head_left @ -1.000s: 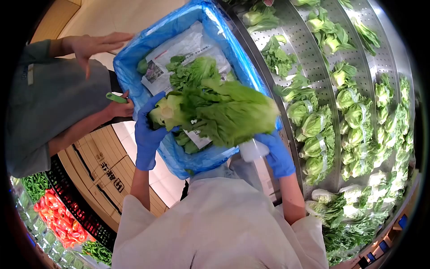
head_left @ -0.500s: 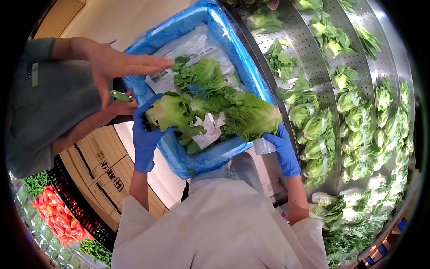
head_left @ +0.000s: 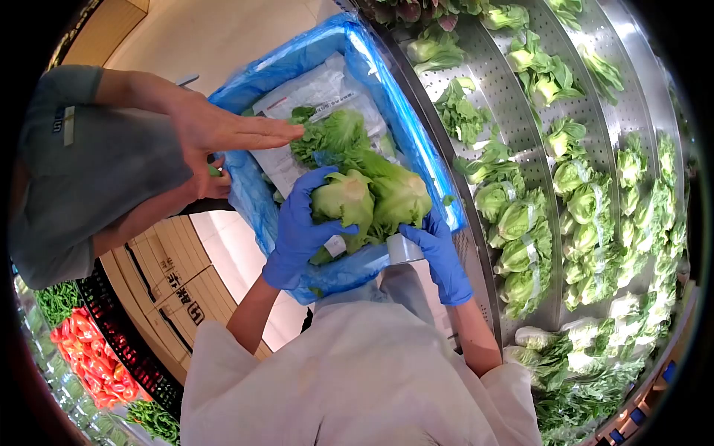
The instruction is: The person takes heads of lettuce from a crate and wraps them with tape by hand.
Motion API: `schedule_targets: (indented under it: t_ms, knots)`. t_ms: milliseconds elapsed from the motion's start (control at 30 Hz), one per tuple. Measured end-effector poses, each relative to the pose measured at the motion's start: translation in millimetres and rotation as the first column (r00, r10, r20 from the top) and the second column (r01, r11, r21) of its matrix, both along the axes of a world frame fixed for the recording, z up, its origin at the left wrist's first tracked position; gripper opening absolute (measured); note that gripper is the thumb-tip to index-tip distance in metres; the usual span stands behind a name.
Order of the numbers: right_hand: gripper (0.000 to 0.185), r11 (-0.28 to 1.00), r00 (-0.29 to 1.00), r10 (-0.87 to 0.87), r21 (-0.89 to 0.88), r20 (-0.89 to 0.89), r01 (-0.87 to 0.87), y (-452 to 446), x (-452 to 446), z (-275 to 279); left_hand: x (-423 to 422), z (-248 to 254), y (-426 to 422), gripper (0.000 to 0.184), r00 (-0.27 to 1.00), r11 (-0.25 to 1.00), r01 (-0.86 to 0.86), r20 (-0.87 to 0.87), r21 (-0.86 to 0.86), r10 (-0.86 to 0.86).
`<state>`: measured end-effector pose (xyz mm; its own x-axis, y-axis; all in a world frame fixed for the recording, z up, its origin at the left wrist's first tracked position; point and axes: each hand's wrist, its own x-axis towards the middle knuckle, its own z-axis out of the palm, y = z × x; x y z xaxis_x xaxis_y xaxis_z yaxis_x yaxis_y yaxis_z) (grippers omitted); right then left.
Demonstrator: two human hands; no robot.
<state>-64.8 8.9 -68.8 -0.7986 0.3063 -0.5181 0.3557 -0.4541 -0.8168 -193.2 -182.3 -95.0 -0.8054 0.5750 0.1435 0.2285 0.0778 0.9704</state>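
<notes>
Head view, looking down at a crate lined with blue plastic (head_left: 372,63), and two heads of lettuce are the main event. The left lettuce (head_left: 342,199) and the right lettuce (head_left: 401,199) sit side by side over the near half of the crate, pale stem ends showing. Can't really tell if they're resting on anything underneath.

The left hand (head_left: 299,230), in a blue glove, has its grip wrapped around the left lettuce, fingers over the top and thumb along the near side. The right hand (head_left: 444,264), same kind of glove, has its grip closed on the near edge of the right lettuce, with a whitish roll (head_left: 404,250), maybe tape, tucked right by the thumb.

More leafy greens (head_left: 342,134) lie behind them, on top of some printed paper (head_left: 279,160). Off to the left, a co-worker's hand (head_left: 223,132) reaches flat over the crate, fingertips near those greens. On the right there's a metal display shelf (head_left: 513,89) full of greens, and red peppers (head_left: 93,360) are down at lower left.
</notes>
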Motion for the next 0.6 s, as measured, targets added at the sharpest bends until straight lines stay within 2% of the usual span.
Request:
schedule_targets:
  t_ms: [33,100,133,200,233,267,300,367,400,433,467,533,567,600]
  knots:
    - [0.054,1.000,1.000,0.003,0.003,-0.004,-0.003,3,1,-2,0,-3,1,0.080,1.000,1.000,-0.003,-0.004,0.003,0.003]
    - [0.052,1.000,1.000,-0.020,0.015,0.013,0.019,9,5,-7,1,-7,0,0.093,0.990,0.979,0.130,-0.026,-0.158,-0.135]
    - [0.052,1.000,1.000,-0.019,0.016,0.012,0.019,12,6,-6,-1,-8,-2,0.093,0.991,0.979,0.129,-0.026,-0.158,-0.135]
    - [0.052,0.999,0.998,0.027,-0.045,0.053,-0.025,22,8,-3,-7,-10,-6,0.097,0.939,0.934,0.285,-0.132,-0.214,-0.317]
    - [0.052,0.999,0.998,0.024,-0.041,0.052,-0.022,28,12,-6,-9,-7,-6,0.097,0.938,0.934,0.288,-0.135,-0.211,-0.319]
    - [0.053,0.996,0.990,0.094,0.000,0.109,-0.094,32,16,-9,-11,0,-5,0.099,0.944,0.952,0.302,0.150,-0.041,-0.293]
    - [0.054,0.985,0.972,0.160,0.035,0.170,-0.169,34,18,-11,-13,3,-6,0.101,0.858,0.957,0.261,0.425,0.123,-0.289]
    - [0.055,0.988,0.979,0.155,-0.023,0.130,-0.154,32,17,-2,-24,0,-7,0.104,0.835,0.937,0.319,0.425,0.145,-0.350]
    - [0.055,0.986,0.985,0.150,-0.083,0.091,-0.142,31,15,3,-29,7,-4,0.102,0.899,0.907,0.414,0.193,-0.080,-0.394]
    - [0.055,0.986,0.985,0.149,-0.082,0.088,-0.142,31,15,1,-32,12,-2,0.101,0.884,0.844,0.431,-0.040,-0.318,-0.467]
    - [0.055,0.987,0.985,0.153,-0.067,0.080,-0.148,31,15,-2,-32,15,1,0.101,0.883,0.844,0.431,-0.042,-0.319,-0.467]
    - [0.055,0.988,0.986,0.152,-0.050,0.069,-0.149,32,13,-2,-30,18,9,0.094,0.869,0.837,0.355,-0.184,-0.416,-0.460]
    - [0.050,0.994,0.995,0.078,-0.088,0.066,-0.072,33,12,0,-28,18,14,0.092,0.858,0.834,0.326,-0.231,-0.445,-0.458]
    - [0.045,0.992,0.998,0.003,-0.126,0.066,0.005,33,11,0,-22,18,17,0.088,0.886,0.853,0.457,0.046,-0.251,-0.461]
